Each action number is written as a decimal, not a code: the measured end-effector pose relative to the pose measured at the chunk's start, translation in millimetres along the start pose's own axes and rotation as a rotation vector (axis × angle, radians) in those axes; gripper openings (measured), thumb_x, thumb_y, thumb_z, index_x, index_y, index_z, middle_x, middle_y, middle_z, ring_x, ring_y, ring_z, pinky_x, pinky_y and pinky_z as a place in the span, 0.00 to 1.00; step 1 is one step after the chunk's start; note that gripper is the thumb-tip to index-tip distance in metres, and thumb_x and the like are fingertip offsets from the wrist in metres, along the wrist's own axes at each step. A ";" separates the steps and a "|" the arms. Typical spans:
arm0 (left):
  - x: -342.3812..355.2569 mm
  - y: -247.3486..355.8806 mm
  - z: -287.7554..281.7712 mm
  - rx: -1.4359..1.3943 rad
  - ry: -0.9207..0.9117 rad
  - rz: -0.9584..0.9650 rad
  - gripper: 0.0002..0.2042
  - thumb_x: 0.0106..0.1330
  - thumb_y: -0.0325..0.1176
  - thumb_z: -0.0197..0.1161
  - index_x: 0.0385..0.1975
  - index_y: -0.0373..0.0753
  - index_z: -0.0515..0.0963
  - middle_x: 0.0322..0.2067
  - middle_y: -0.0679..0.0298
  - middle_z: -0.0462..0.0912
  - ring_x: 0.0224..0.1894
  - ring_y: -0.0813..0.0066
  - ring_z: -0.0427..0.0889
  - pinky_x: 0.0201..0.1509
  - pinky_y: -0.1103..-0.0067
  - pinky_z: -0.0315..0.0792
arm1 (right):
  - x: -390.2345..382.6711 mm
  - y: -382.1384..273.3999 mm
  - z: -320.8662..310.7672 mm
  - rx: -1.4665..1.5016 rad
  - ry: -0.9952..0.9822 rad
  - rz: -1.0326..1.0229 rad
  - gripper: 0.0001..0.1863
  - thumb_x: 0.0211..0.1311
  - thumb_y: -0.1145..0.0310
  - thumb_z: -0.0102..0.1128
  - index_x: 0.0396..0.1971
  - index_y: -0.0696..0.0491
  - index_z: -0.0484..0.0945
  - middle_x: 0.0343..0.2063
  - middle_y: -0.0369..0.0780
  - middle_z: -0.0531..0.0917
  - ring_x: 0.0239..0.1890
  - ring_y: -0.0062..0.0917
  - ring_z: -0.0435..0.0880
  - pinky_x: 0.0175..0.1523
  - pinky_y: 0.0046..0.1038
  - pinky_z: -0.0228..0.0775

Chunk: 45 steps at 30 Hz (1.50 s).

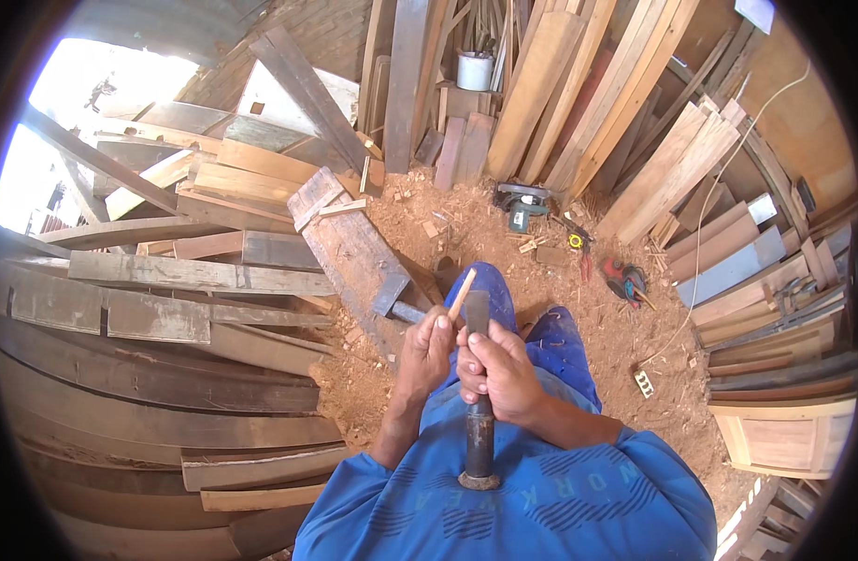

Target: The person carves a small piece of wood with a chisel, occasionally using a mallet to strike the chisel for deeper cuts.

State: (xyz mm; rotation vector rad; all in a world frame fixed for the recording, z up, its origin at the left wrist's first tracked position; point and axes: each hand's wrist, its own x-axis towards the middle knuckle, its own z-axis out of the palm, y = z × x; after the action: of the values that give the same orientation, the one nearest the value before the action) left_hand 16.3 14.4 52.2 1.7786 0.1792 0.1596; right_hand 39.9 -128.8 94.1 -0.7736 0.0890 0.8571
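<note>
Between the thumb and fingers of my left hand (420,355) is a thin wooden peg (463,292), its tip pointing up and away from me. My right hand (504,376) is wrapped round a wide chisel (479,439) at the lower part of its blade. The blade stands upright beside the peg; whether they touch I cannot tell. The chisel's dark handle points back at me, its butt end at the front of my blue shirt. Left of my knees, a hammer (389,294) with a metal head lies on a worn plank (350,245).
Stacked boards (205,271) fill the left side; more planks (541,84) lean at the back and right. On the shavings-covered floor (448,224) are a green power tool (520,215), a yellow tape measure (576,241), a red-and-black tool (627,282) and a corded socket block (644,383).
</note>
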 end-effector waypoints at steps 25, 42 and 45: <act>-29.3 -26.4 17.3 -0.332 -0.073 -0.116 0.06 0.71 0.31 0.56 0.38 0.36 0.74 0.25 0.69 0.76 0.23 0.87 0.71 0.26 0.86 0.68 | 31.2 -38.4 -31.4 -0.775 0.156 -0.440 0.07 0.66 0.68 0.57 0.35 0.55 0.74 0.21 0.30 0.73 0.20 0.09 0.66 0.23 0.18 0.61; 12.2 -16.6 -4.4 -0.196 0.029 -0.051 0.14 0.76 0.38 0.43 0.38 0.37 0.74 0.21 0.64 0.74 0.23 0.77 0.71 0.27 0.82 0.65 | 10.3 7.1 6.5 -0.023 -0.085 0.105 0.08 0.71 0.63 0.44 0.41 0.52 0.67 0.20 0.30 0.64 0.15 0.11 0.61 0.24 0.21 0.65; 5.8 -5.5 -8.4 0.088 0.031 0.093 0.12 0.75 0.35 0.45 0.39 0.35 0.74 0.24 0.56 0.76 0.24 0.62 0.76 0.29 0.73 0.69 | 5.3 6.7 7.5 -0.068 -0.062 0.089 0.09 0.72 0.63 0.44 0.41 0.52 0.67 0.20 0.30 0.64 0.15 0.10 0.60 0.22 0.21 0.65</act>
State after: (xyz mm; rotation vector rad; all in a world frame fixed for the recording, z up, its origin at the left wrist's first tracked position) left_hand 20.1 24.8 48.7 1.8739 0.1274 0.2500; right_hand 36.9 -117.8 93.7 -0.8106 0.0399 0.9721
